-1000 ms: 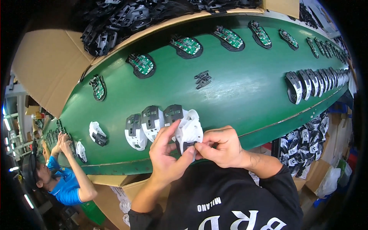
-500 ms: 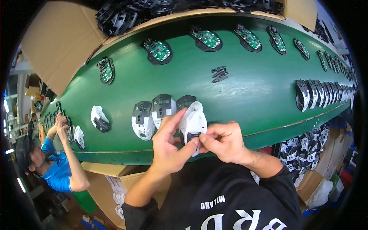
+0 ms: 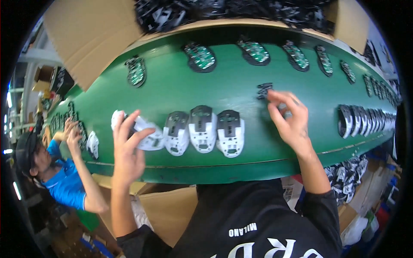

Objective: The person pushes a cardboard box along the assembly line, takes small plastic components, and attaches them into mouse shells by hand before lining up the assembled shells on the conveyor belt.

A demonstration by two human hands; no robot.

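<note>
My left hand (image 3: 128, 148) has its fingers spread over the table at left, with no firm grip showing. Under its thumb lies a blurred white mouse shell (image 3: 150, 138). Partly hidden behind the fingers is another white shell (image 3: 116, 118) with a dark part. My right hand (image 3: 291, 118) reaches out with thumb and index finger apart. Its index fingertip is at a small pile of black plastic parts (image 3: 263, 89); whether it touches them I cannot tell. Between my hands stand three white-and-dark-grey mouse shells (image 3: 175, 133) in a row.
Mouse bases with green circuit boards (image 3: 201, 58) line the far side of the green table (image 3: 241, 170). More shells (image 3: 345, 121) stand in a row at right. A cardboard box (image 3: 232, 23) of black parts is at the back. A co-worker (image 3: 64, 180) in blue works at far left.
The white shell I held in both hands has left my grip and lies at left. My left hand moved left, my right hand out to the black parts. The view shifted.
</note>
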